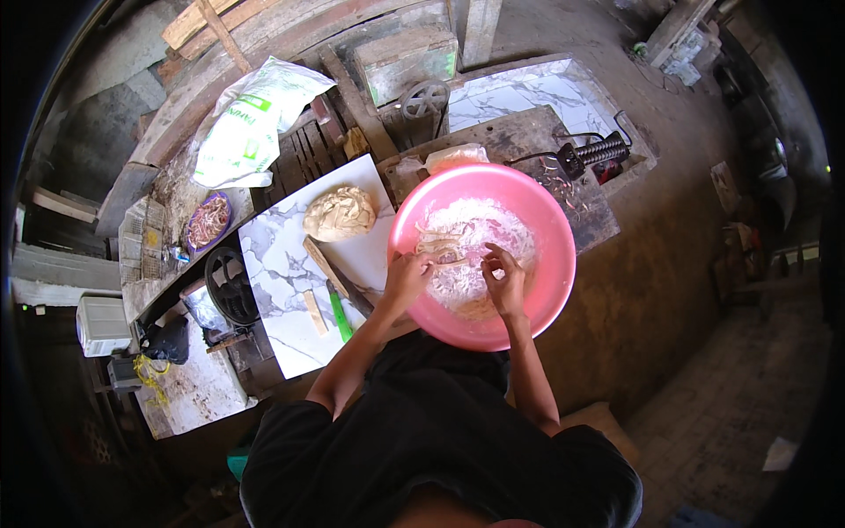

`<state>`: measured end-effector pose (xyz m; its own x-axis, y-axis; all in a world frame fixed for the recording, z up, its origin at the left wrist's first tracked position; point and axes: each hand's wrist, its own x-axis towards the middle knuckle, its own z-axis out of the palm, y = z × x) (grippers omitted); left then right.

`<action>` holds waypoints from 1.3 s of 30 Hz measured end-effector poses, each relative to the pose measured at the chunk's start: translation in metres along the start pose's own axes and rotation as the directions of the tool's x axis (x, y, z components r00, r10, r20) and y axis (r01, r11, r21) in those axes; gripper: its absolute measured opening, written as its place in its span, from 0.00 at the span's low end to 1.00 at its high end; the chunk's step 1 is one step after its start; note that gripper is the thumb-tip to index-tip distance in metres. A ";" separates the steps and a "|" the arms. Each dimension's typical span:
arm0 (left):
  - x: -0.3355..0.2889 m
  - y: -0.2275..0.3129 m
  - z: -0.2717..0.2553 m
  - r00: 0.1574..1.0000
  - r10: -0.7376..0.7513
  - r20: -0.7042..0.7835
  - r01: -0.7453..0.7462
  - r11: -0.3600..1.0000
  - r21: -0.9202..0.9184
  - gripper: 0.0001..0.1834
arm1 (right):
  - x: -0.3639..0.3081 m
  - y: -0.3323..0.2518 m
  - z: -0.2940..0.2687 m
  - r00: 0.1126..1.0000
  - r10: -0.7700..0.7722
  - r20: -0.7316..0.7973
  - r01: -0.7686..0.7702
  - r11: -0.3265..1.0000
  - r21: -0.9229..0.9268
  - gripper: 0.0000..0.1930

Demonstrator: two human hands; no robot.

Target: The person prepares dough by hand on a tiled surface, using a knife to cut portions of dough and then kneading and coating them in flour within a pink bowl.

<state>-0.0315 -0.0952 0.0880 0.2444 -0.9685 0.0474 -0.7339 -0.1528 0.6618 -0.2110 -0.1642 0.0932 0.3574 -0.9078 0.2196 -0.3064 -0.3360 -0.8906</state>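
Observation:
A large pink basin (562,264) sits in front of me, with white flour (480,214) spread over its bottom. Several pale dough strips (440,245) lie in the flour toward the basin's left side. My left hand (410,278) reaches over the left rim, its fingertips closed on one dough strip. On the basin's right side, my right hand (505,282) hangs above the flour with thumb and fingers bent together in a pinch; what is between them is too small to make out. Left of the basin, a smooth lump of dough (339,214) rests on a marble-patterned board (275,255).
A green-handled knife (340,319) and a wooden stick (326,266) lie on the board. Behind the basin stands a hand-cranked roller device (595,153). Farther left are a white sack (236,141), a purple dish (228,208) of small strips and a black wheel (231,286).

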 end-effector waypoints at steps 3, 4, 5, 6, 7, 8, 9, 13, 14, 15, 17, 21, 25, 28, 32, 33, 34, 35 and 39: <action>0.002 -0.002 -0.002 0.988 0.136 -0.073 -0.113 0.959 0.259 0.07 | -0.001 0.000 0.000 1.000 0.010 0.013 -0.011 1.000 0.014 0.17; 0.003 -0.003 -0.002 0.988 0.134 -0.073 -0.111 0.960 0.259 0.07 | -0.001 -0.001 0.000 1.000 0.013 0.019 -0.013 0.999 0.031 0.17; 0.006 -0.002 -0.002 0.990 0.133 -0.045 -0.115 0.952 0.283 0.07 | -0.001 0.000 0.001 1.000 0.012 0.020 -0.013 0.999 0.030 0.17; 0.008 -0.003 -0.001 0.991 0.131 -0.018 -0.119 0.944 0.307 0.07 | -0.002 0.002 0.002 0.999 0.023 0.032 -0.024 0.999 0.041 0.17; 0.010 -0.007 0.002 0.991 0.129 -0.020 -0.117 0.945 0.306 0.07 | -0.002 0.004 0.004 0.998 0.033 0.044 -0.035 0.998 0.051 0.17; 0.013 -0.011 0.004 0.983 0.180 -0.034 -0.158 0.926 0.342 0.07 | -0.003 0.006 0.005 0.998 0.031 0.045 -0.034 0.998 0.050 0.17; 0.014 -0.014 0.007 0.972 0.231 -0.046 -0.197 0.904 0.378 0.07 | -0.003 0.007 0.007 0.998 0.041 0.041 -0.043 0.998 0.044 0.17; 0.016 -0.014 0.007 0.969 0.236 -0.066 -0.193 0.901 0.389 0.06 | -0.006 0.009 0.007 0.999 0.050 -0.008 -0.050 0.999 0.004 0.16; 0.015 -0.015 0.006 0.973 0.214 -0.085 -0.171 0.919 0.355 0.06 | -0.005 0.007 0.005 0.999 0.050 -0.007 -0.050 0.999 0.004 0.16; 0.014 -0.016 0.005 0.976 0.192 -0.103 -0.150 0.935 0.320 0.06 | -0.004 0.004 0.003 0.998 0.034 -0.052 -0.036 0.998 -0.042 0.16; 0.013 -0.013 0.001 0.976 0.184 -0.115 -0.143 0.944 0.299 0.06 | -0.003 -0.001 0.000 0.995 0.016 -0.096 -0.024 0.996 -0.091 0.15; 0.010 -0.004 -0.009 0.978 0.147 -0.150 -0.117 0.974 0.192 0.06 | -0.001 0.000 0.000 0.989 -0.053 -0.141 0.021 0.976 -0.215 0.14; 0.003 -0.004 -0.015 0.954 0.156 -0.258 -0.137 0.986 0.090 0.06 | -0.010 -0.001 0.018 1.000 -0.007 -0.007 0.005 0.973 -0.230 0.10; -0.004 -0.005 -0.020 0.928 0.134 -0.348 -0.106 0.990 0.097 0.05 | -0.019 0.005 0.033 0.995 0.034 0.098 -0.006 0.961 -0.277 0.11; -0.020 -0.007 -0.027 0.925 0.098 -0.366 -0.095 0.995 0.026 0.05 | -0.023 0.023 0.050 0.987 0.036 0.157 -0.017 0.992 -0.123 0.11; -0.024 -0.008 -0.027 0.916 0.098 -0.389 -0.093 0.995 0.032 0.06 | -0.024 0.024 0.052 0.986 0.016 0.166 0.000 0.996 -0.091 0.11; -0.029 -0.008 -0.026 0.915 0.094 -0.392 -0.091 0.995 0.028 0.06 | -0.025 0.025 0.053 0.985 0.014 0.170 0.002 0.996 -0.095 0.11; -0.033 -0.007 -0.027 0.919 0.084 -0.386 -0.082 0.996 0.022 0.05 | -0.024 0.022 0.054 0.984 0.030 0.177 -0.010 0.993 -0.116 0.11; -0.053 -0.010 -0.021 0.925 0.041 -0.377 -0.045 0.999 -0.002 0.05 | -0.028 0.015 0.050 0.951 0.132 0.280 -0.025 0.934 -0.356 0.10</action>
<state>-0.0242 -0.0378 0.0945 0.4350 -0.8285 0.3527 -0.7427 -0.1087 0.6607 -0.1813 -0.1308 0.0539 0.5467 -0.8371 -0.0206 -0.6092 -0.3807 -0.6957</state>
